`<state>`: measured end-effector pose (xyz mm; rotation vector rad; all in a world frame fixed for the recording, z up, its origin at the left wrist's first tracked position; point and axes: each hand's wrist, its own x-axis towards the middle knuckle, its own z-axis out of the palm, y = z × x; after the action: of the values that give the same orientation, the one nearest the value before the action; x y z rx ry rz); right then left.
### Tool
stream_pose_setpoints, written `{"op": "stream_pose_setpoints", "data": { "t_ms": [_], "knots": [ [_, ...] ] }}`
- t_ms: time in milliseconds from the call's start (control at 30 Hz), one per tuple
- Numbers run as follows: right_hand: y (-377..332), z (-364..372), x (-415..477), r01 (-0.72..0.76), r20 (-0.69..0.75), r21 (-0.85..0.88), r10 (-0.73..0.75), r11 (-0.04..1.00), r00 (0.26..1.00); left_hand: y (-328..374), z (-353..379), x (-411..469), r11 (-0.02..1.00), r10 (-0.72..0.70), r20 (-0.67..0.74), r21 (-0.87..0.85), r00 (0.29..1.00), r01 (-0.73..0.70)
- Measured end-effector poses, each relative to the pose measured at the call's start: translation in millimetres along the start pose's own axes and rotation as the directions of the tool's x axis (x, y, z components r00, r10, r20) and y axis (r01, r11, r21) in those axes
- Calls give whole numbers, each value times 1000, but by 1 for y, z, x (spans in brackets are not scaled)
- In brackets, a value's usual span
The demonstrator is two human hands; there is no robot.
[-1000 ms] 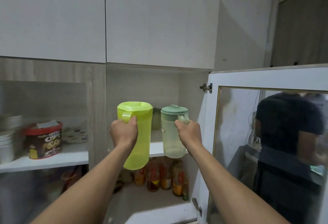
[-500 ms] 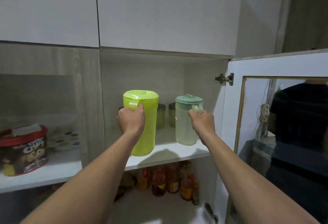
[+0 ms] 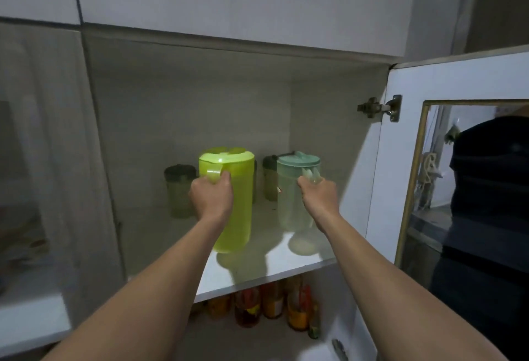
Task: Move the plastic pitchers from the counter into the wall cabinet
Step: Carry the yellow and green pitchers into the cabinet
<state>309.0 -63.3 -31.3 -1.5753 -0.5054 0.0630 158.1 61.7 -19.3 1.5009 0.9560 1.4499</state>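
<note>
A tall lime-green plastic pitcher [image 3: 236,203] stands upright inside the open wall cabinet, its base at the white shelf [image 3: 266,270]. My left hand [image 3: 211,199] is closed around its handle. To the right, a smaller pale-green translucent pitcher [image 3: 293,197] with a teal lid is also over the shelf. My right hand [image 3: 317,197] grips that one by the handle. I cannot tell whether either base rests on the shelf.
Two dim dark-lidded containers [image 3: 179,192] [image 3: 270,179] stand at the back of the shelf. Several bottles [image 3: 272,307] fill the shelf below. The glass-paned cabinet door [image 3: 458,166] hangs open at right, reflecting a person. A closed glass door [image 3: 43,160] is at left.
Both hands have carried the pitchers forward and deeper into the cabinet, over the upper shelf. The view has shifted upward and closer.
</note>
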Motion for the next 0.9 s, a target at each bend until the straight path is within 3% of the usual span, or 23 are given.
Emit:
{"op": "stream_pose_setpoints", "data": {
  "t_ms": [267,367,533,900],
  "knots": [
    [58,39,101,-43,30,-57,45,997,999,-37,97,46,998,-68,38,9,997,67],
    [81,52,133,-61,34,-73,64,995,997,-49,131,58,989,-43,56,144,998,34],
    [113,68,168,-64,71,-121,73,991,995,-72,167,71,975,-147,20,170,989,142],
    [134,86,197,-125,99,-164,142,978,985,-91,206,83,982,-42,-8,185,999,43]
  ]
}}
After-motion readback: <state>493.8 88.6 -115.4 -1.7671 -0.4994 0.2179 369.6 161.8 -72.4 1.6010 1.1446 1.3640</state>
